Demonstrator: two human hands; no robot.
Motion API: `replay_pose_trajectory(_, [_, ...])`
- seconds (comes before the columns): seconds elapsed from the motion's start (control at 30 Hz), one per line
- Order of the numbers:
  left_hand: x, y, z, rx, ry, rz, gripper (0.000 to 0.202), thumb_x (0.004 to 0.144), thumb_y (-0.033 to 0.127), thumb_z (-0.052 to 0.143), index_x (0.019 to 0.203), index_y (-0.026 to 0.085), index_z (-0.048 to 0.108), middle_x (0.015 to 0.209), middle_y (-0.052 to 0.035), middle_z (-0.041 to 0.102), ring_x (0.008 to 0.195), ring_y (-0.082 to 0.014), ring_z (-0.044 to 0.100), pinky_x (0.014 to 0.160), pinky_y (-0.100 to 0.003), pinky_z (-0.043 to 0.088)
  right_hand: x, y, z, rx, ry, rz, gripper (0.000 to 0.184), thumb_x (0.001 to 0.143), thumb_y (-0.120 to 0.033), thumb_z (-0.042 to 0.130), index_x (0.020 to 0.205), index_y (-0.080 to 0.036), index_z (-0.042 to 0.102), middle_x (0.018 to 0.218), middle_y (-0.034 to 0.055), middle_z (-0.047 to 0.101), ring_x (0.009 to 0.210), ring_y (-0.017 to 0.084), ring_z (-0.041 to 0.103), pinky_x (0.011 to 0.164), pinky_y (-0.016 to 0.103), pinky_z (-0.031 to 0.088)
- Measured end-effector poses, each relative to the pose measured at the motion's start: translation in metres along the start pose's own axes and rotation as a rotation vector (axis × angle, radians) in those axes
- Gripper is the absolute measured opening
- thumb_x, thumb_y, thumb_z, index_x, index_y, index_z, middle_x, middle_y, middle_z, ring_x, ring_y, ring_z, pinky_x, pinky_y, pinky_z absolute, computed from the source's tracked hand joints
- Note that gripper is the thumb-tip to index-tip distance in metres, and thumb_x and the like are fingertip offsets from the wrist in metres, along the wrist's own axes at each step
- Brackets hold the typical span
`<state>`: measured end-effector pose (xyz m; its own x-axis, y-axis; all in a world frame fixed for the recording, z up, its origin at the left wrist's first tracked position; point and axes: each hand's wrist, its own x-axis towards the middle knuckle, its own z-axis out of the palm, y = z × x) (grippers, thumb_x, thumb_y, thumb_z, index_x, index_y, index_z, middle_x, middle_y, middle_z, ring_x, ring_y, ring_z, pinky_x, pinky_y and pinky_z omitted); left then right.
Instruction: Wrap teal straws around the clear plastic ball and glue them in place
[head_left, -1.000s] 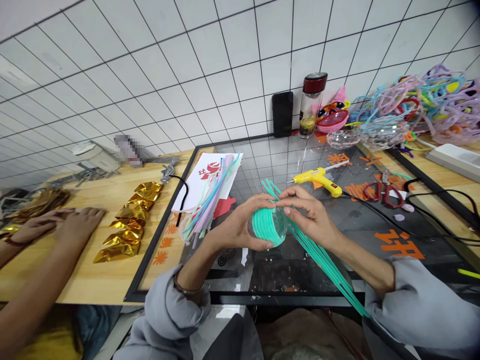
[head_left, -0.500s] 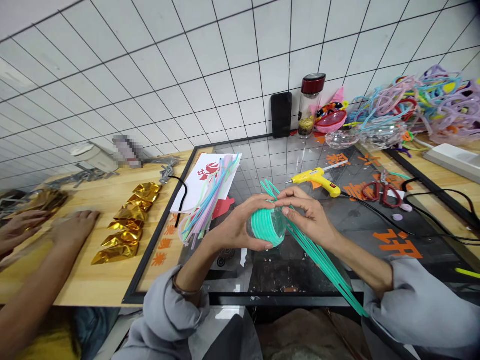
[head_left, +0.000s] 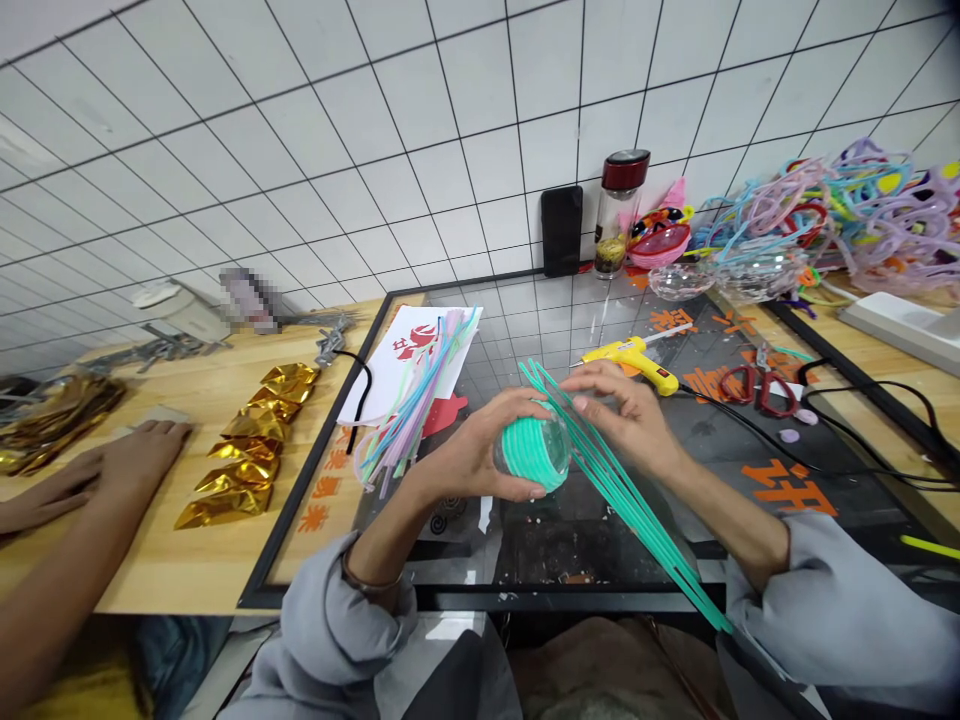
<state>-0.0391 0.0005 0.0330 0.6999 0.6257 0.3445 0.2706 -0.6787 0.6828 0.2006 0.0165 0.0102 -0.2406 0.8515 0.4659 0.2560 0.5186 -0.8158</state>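
My left hand [head_left: 480, 440] is wrapped around a clear plastic ball [head_left: 556, 440] banded with rows of green pipe cleaner [head_left: 525, 450], holding it above the dark tabletop. A bundle of long green pipe cleaners [head_left: 637, 510] runs slantwise past the ball, from its upper side down to my right sleeve. Beside that bundle is my right hand [head_left: 619, 410], thumb and fingers apart, with the fingertips close to the upper stems. Whether they touch the stems I cannot tell. My left fingers hide part of the ball.
A yellow glue gun [head_left: 634, 362] and red-handled scissors [head_left: 761, 388] lie to the right, with cables. Pastel pipe cleaners [head_left: 420, 400] rest on white paper [head_left: 382, 375]. Gold foil pieces [head_left: 255, 440] and a co-worker's hand [head_left: 142, 460] are left. A glass bottle [head_left: 613, 225] stands behind.
My right fingers have come away from the rim of the ball and spread apart, moving slightly right. My left hand keeps its grip. The co-worker's other hand has shifted away from the gold foil.
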Motion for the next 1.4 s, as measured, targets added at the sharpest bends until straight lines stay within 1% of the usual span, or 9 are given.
replay_pose_trajectory(0.13, [0.001, 0.001, 0.000, 0.007, -0.021, -0.016, 0.074, 0.067, 0.045, 0.088, 0.128, 0.024, 0.053, 0.136, -0.0157, 0.057, 0.136, -0.0342, 0.049, 0.116, -0.054, 0.040, 0.013, 0.016, -0.025, -0.586, 0.199, 0.106, 0.036, 0.093, -0.040, 0.050, 0.108, -0.014, 0.069, 0.105, 0.0166, 0.066, 0.101, 0.033, 0.061, 0.089, 0.050, 0.048])
replay_pose_trajectory(0.3, [0.000, -0.001, 0.000, 0.030, -0.004, -0.019, 0.086, 0.059, 0.049, 0.092, 0.129, 0.023, 0.050, 0.140, -0.0181, 0.051, 0.136, -0.0355, 0.048, 0.116, -0.055, 0.040, 0.024, 0.037, -0.035, -1.127, 0.026, 0.299, 0.059, 0.091, -0.059, 0.050, 0.108, -0.005, 0.065, 0.108, 0.0311, 0.065, 0.099, 0.042, 0.061, 0.081, 0.056, 0.048])
replay_pose_trajectory(0.47, [0.000, 0.000, 0.002, 0.046, 0.016, -0.040, 0.081, 0.060, 0.046, 0.091, 0.127, 0.022, 0.051, 0.135, -0.0161, 0.055, 0.134, -0.0348, 0.050, 0.115, -0.054, 0.041, 0.035, 0.044, -0.036, -1.205, -0.039, 0.475, 0.059, 0.088, -0.052, 0.056, 0.113, 0.000, 0.064, 0.113, 0.0350, 0.065, 0.102, 0.044, 0.065, 0.077, 0.052, 0.051])
replay_pose_trajectory(0.7, [0.001, -0.002, 0.008, 0.054, 0.122, -0.062, 0.076, 0.063, 0.041, 0.087, 0.126, 0.022, 0.050, 0.131, -0.0150, 0.056, 0.127, -0.0329, 0.055, 0.111, -0.053, 0.043, 0.045, 0.040, -0.047, -1.043, -0.070, 0.728, 0.046, 0.084, -0.047, 0.056, 0.109, -0.012, 0.070, 0.105, 0.0216, 0.074, 0.099, 0.038, 0.070, 0.070, 0.038, 0.048])
replay_pose_trajectory(0.9, [0.002, -0.003, 0.006, 0.066, 0.184, -0.137, 0.072, 0.063, 0.038, 0.088, 0.124, 0.021, 0.052, 0.130, -0.0141, 0.057, 0.125, -0.0318, 0.055, 0.110, -0.053, 0.044, 0.031, 0.017, -0.046, -0.864, 0.242, 0.449, 0.045, 0.077, -0.040, 0.061, 0.113, -0.014, 0.063, 0.100, 0.0168, 0.073, 0.089, 0.034, 0.069, 0.071, 0.038, 0.048])
replay_pose_trajectory(1.0, [0.002, -0.003, 0.006, 0.057, 0.205, -0.140, 0.071, 0.063, 0.037, 0.088, 0.123, 0.020, 0.053, 0.130, -0.0139, 0.057, 0.124, -0.0311, 0.056, 0.110, -0.051, 0.044, 0.019, 0.002, -0.037, -0.771, 0.336, 0.161, 0.035, 0.077, -0.039, 0.060, 0.105, -0.017, 0.062, 0.097, 0.0137, 0.072, 0.083, 0.028, 0.068, 0.072, 0.037, 0.050])
replay_pose_trajectory(1.13, [0.002, -0.004, 0.007, 0.070, 0.211, -0.133, 0.073, 0.064, 0.038, 0.088, 0.125, 0.020, 0.053, 0.129, -0.0143, 0.057, 0.124, -0.0311, 0.056, 0.109, -0.051, 0.045, 0.009, -0.004, -0.027, -0.752, 0.491, -0.206, 0.019, 0.077, -0.036, 0.063, 0.088, -0.022, 0.058, 0.074, 0.0032, 0.068, 0.061, 0.019, 0.061, 0.058, 0.031, 0.046])
replay_pose_trajectory(1.23, [0.001, -0.005, 0.008, 0.074, 0.210, -0.125, 0.073, 0.064, 0.038, 0.088, 0.126, 0.021, 0.053, 0.129, -0.0138, 0.057, 0.124, -0.0312, 0.056, 0.109, -0.051, 0.045, 0.008, -0.002, -0.025, -0.776, 0.525, -0.392, 0.013, 0.078, -0.030, 0.066, 0.082, -0.023, 0.055, 0.068, 0.0008, 0.064, 0.058, 0.017, 0.059, 0.054, 0.030, 0.044])
replay_pose_trajectory(1.4, [0.002, -0.004, 0.006, 0.079, 0.188, -0.121, 0.073, 0.066, 0.037, 0.088, 0.127, 0.021, 0.052, 0.130, -0.0142, 0.056, 0.124, -0.0309, 0.056, 0.110, -0.052, 0.045, 0.008, 0.001, -0.027, -0.837, 0.503, -0.491, 0.013, 0.082, -0.027, 0.067, 0.081, -0.024, 0.054, 0.067, 0.0015, 0.064, 0.059, 0.018, 0.060, 0.053, 0.030, 0.045])
